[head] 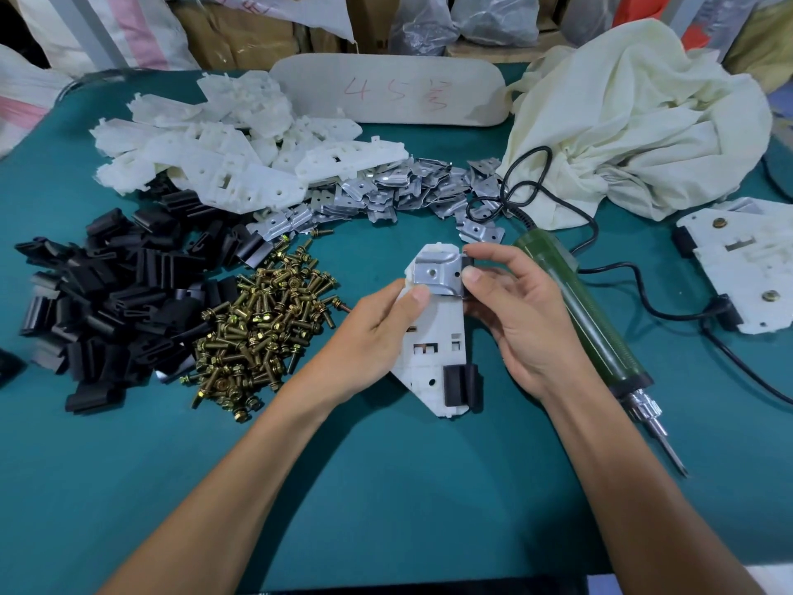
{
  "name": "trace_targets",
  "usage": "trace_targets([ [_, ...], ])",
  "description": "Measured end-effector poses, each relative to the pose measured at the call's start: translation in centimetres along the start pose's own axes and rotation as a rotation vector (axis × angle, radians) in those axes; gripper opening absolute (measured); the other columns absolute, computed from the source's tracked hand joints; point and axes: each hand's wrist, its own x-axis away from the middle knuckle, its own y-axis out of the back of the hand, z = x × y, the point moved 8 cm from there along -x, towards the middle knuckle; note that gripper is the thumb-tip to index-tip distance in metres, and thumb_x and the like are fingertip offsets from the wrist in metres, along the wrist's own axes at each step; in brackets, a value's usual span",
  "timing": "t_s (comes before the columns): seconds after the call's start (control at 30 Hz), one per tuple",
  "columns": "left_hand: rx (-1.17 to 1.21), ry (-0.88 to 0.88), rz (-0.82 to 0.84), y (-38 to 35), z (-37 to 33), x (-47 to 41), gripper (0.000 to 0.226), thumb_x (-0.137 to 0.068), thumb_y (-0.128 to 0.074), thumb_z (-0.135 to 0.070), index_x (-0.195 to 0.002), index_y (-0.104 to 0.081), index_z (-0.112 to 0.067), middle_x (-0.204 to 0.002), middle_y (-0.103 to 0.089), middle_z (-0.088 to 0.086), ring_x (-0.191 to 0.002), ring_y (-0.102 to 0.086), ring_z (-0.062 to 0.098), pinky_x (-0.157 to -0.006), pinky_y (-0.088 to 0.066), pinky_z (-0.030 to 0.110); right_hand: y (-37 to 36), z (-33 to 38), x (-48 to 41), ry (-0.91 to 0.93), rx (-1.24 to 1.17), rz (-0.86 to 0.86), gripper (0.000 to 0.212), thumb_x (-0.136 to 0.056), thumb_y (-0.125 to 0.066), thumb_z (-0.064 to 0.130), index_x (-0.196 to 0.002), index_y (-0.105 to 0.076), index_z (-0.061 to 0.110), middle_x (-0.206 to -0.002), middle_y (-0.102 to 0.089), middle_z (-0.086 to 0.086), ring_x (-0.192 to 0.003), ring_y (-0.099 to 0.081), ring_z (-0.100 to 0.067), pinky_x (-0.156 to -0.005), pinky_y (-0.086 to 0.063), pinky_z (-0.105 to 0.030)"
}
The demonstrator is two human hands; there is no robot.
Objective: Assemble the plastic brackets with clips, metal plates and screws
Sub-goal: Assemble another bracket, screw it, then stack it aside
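A white plastic bracket [435, 337] is held just above the green table at centre. My left hand [373, 332] grips its left edge, thumb on the face. A metal plate [435, 272] sits on the bracket's top end. My right hand [510, 302] pinches a black clip at the bracket's upper right corner, beside the plate. Another black clip [461, 386] is fitted on the lower right edge. Brass screws [261, 328] lie heaped to the left, black clips [107, 302] farther left, loose metal plates [386, 191] behind, white brackets [231, 148] at the back left.
A green electric screwdriver [596, 332] lies right of my right hand, tip toward me, its black cord looping back and right. Assembled brackets [738, 259] lie at the far right. A cream cloth bag [635, 122] and a marked board [386, 90] stand behind.
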Motion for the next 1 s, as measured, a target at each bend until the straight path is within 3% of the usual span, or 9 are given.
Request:
trace_targets([
  [0.1, 0.020, -0.011, 0.021, -0.3, -0.3, 0.1, 0.040, -0.111, -0.029, -0.036, -0.138, -0.056, -0.025, -0.136, -0.062, -0.016, -0.132, -0.049, -0.001, -0.107, -0.034, 0.014, -0.2, 0.2, 0.1, 0.003, -0.004, 0.016, 0.021, -0.094, -0.067, 0.002, -0.105, -0.073, 0.019, -0.091, -0.077, -0.005, -0.083, -0.070, -0.015, -0.074, -0.059, -0.025],
  [0.3, 0.085, -0.034, 0.000, -0.4, -0.5, 0.0, 0.041, -0.110, -0.030, -0.034, -0.141, -0.055, -0.024, -0.139, -0.060, -0.014, -0.135, -0.048, 0.004, -0.116, -0.032, 0.029, -0.4, 0.3, 0.2, 0.004, -0.014, 0.027, 0.020, -0.085, -0.071, 0.013, -0.104, -0.073, 0.020, -0.097, -0.077, -0.008, -0.088, -0.068, -0.020, -0.079, -0.060, -0.029],
  [0.47, 0.117, -0.021, -0.040, -0.3, -0.9, 0.1, 0.042, -0.110, -0.028, -0.032, -0.125, -0.065, -0.046, -0.125, -0.064, -0.030, -0.124, -0.052, -0.011, -0.098, -0.038, 0.005, -0.5, 0.3, 0.2, 0.002, -0.034, 0.039, 0.021, -0.083, -0.071, 0.017, -0.101, -0.076, 0.026, -0.102, -0.073, -0.010, -0.094, -0.064, -0.024, -0.083, -0.057, -0.032],
  [0.57, 0.123, -0.020, -0.022, -0.4, -0.4, -0.1, 0.040, -0.108, -0.030, -0.037, -0.136, -0.059, -0.034, -0.134, -0.063, -0.018, -0.130, -0.053, 0.001, -0.109, -0.039, 0.027, -0.6, 0.1, 0.2, 0.008, -0.031, 0.047, 0.020, -0.086, -0.070, 0.015, -0.102, -0.076, 0.026, -0.102, -0.075, -0.007, -0.093, -0.067, -0.020, -0.083, -0.058, -0.030],
  [0.7, 0.075, -0.010, -0.028, -0.5, -1.0, 0.1, 0.039, -0.107, -0.030, -0.041, -0.117, -0.061, -0.063, -0.122, -0.057, -0.044, -0.121, -0.045, -0.023, -0.093, -0.031, -0.003, -0.5, -0.2, 0.0, 0.008, 0.001, 0.029, 0.022, -0.096, -0.066, 0.005, -0.106, -0.074, 0.023, -0.103, -0.075, -0.009, -0.094, -0.067, -0.020, -0.084, -0.059, -0.030],
  [0.77, 0.041, -0.018, 0.015, -0.8, -1.6, 0.3, 0.044, -0.107, -0.028, -0.043, -0.104, -0.055, -0.078, -0.112, -0.051, -0.056, -0.114, -0.039, -0.034, -0.085, -0.026, -0.010, -0.4, -0.4, 0.0, 0.001, 0.015, 0.020, 0.021, -0.097, -0.066, 0.006, -0.108, -0.073, 0.022, -0.102, -0.076, -0.009, -0.093, -0.068, -0.020, -0.084, -0.059, -0.030],
  [0.83, 0.028, -0.033, 0.033, -0.7, -1.5, 0.3, 0.037, -0.106, -0.028, -0.050, -0.108, -0.057, -0.073, -0.112, -0.056, -0.051, -0.113, -0.045, -0.029, -0.090, -0.031, -0.005, -0.2, -0.5, -0.2, -0.004, 0.022, 0.011, 0.019, -0.096, -0.068, 0.006, -0.107, -0.073, 0.021, -0.099, -0.077, -0.009, -0.089, -0.069, -0.019, -0.080, -0.059, -0.030],
  [0.93, -0.056, -0.040, -0.014, 0.4, -0.8, 0.0, 0.047, -0.097, -0.032, -0.071, -0.111, -0.064, -0.040, -0.102, -0.063, -0.028, -0.095, -0.059, -0.002, -0.087, -0.048, 0.027, 0.5, -0.8, -0.4, -0.017, 0.071, -0.038, 0.018, -0.097, -0.069, 0.007, -0.105, -0.074, 0.022, -0.094, -0.078, -0.010, -0.077, -0.068, -0.018, -0.074, -0.057, -0.030],
  [1.0, -0.196, -0.061, -0.208, 2.4, -1.0, -0.4, 0.036, -0.093, -0.042, -0.070, -0.101, -0.060, -0.041, -0.094, -0.062, -0.024, -0.085, -0.057, -0.004, -0.077, -0.045, 0.016, 1.0, -1.1, -0.6, -0.016, 0.185, -0.061, 0.018, -0.096, -0.071, 0.009, -0.105, -0.075, 0.024, -0.093, -0.078, -0.011, -0.073, -0.067, -0.015, -0.071, -0.056, -0.029],
])
